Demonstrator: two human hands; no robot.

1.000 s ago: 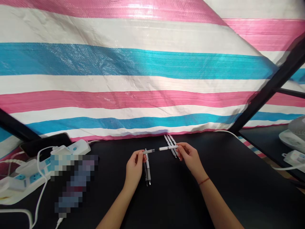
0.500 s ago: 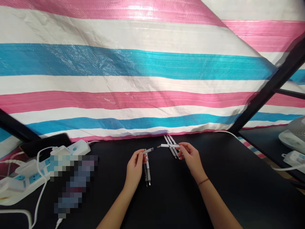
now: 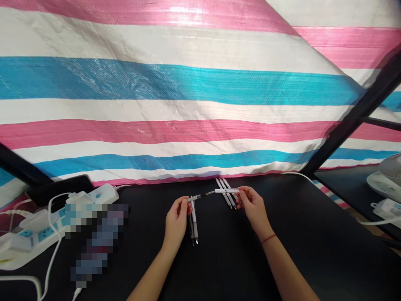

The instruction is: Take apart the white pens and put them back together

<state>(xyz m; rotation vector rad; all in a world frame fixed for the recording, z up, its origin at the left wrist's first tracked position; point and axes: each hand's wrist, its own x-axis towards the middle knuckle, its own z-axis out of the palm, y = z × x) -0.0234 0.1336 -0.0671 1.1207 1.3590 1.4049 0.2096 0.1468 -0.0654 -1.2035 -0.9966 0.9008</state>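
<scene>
Above the black table [image 3: 238, 267]: one pen [image 3: 219, 191] in two sections, held two-handed

Biggest first: one striped sheet [image 3: 200, 85], pink/white/blue, fills the background. Two slanted black bars [image 3: 351, 115], one per side. One side table [image 3: 341, 179] at far right, with a round pale object [image 3: 390, 171] cut off by the frame.

Table's left end: one white power strip [image 3: 106, 193], several plugs [image 3: 84, 197] in its sockets, exact count unclear. One dark slab [image 3: 62, 190] behind it; one pixelated item [image 3: 100, 244] beside it, can't identify.

Two hands. Left hand [image 3: 178, 215] pinches the grey grip section [image 3: 193, 197]; right hand [image 3: 252, 205] pinches the white barrel [image 3: 228, 190] by its far end. Both clamped, thumb to fingers.

Five loose pens on the table: three white pens [image 3: 227, 200] side by side behind the barrel, two other pens [image 3: 194, 220] by the left hand.

Smallest: one thin refill [image 3: 207, 193] bridges both sections, sticking out of the grip section. Can't tell if its other end is inside the barrel.
</scene>
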